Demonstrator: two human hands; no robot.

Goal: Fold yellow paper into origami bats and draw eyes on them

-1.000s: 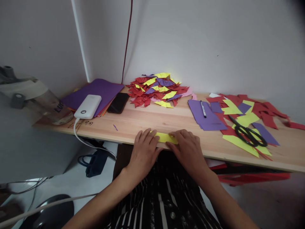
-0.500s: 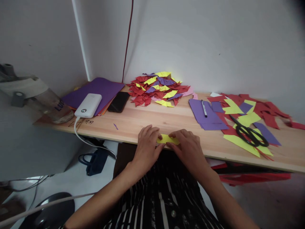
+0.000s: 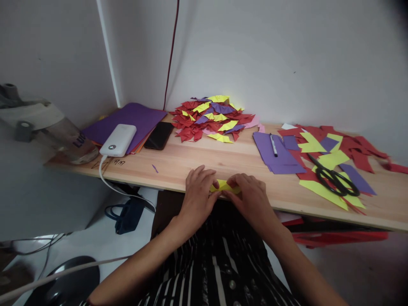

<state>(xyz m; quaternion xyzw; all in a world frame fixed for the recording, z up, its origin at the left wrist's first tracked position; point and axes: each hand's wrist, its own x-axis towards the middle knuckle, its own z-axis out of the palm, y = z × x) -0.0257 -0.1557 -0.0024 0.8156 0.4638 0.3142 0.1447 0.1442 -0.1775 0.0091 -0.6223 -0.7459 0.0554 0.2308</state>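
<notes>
A small strip of yellow paper (image 3: pixel 224 185) lies at the front edge of the wooden table, between my two hands. My left hand (image 3: pixel 200 191) pinches its left end, thumb at the near edge and fingertips on top. On the other end my right hand (image 3: pixel 250 191) does the same, its fingers bent over the paper. The thumbs nearly meet at the near edge. A crease or raised fold shows along the strip's middle; its ends are hidden under my fingers.
Folded paper pieces (image 3: pixel 213 117) are heaped by the wall. Purple sheets (image 3: pixel 277 157) carry a marker (image 3: pixel 273 145). Black scissors (image 3: pixel 334 178) rest on paper scraps at right. Leftward are a phone (image 3: pixel 158 136), a white power bank (image 3: pixel 118 140) with its cable, and a bottle (image 3: pixel 68 142).
The yellow strip was flatter and showed more of its face; now it looks narrower and creased between my fingers. My hands have barely shifted.
</notes>
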